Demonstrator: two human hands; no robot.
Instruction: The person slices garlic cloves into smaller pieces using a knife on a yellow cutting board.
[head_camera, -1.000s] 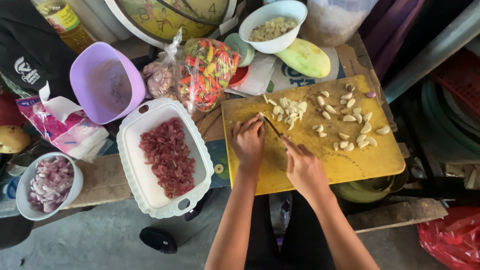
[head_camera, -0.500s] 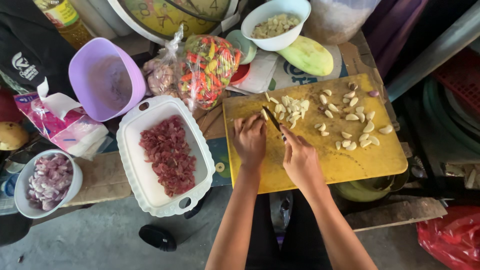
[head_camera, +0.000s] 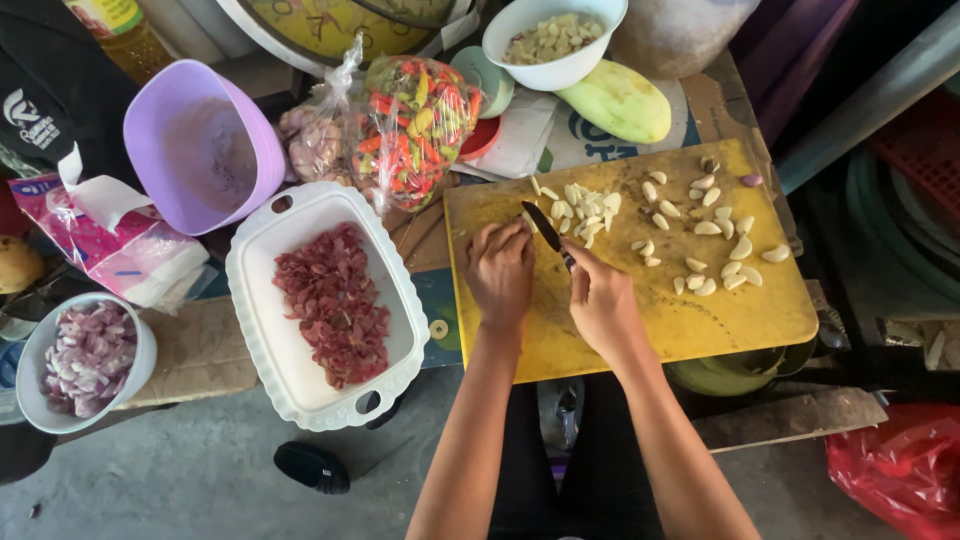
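Observation:
My right hand (head_camera: 601, 297) grips a small dark knife (head_camera: 547, 231), blade pointing up-left over a yellow cutting board (head_camera: 700, 330). Beside it my left hand (head_camera: 499, 270) rests on the board, fingers curled just left of the blade; what lies under the fingertips is hidden. A heap of cut garlic pieces (head_camera: 582, 207) lies just beyond the knife tip. Whole peeled garlic cloves (head_camera: 713, 230) are scattered across the board's right half.
A white rectangular dish (head_camera: 262, 340) with chopped red pieces stands left of the board. Further left are a white bowl of chopped shallots (head_camera: 85, 355), a purple tub (head_camera: 200, 145) and a bag of chillies (head_camera: 415, 125). Behind the board: a white bowl (head_camera: 555, 40), a green fruit (head_camera: 618, 98).
Both hands have shifted slightly on the board while the knife keeps working next to the cut garlic heap; the camera view has moved a little.

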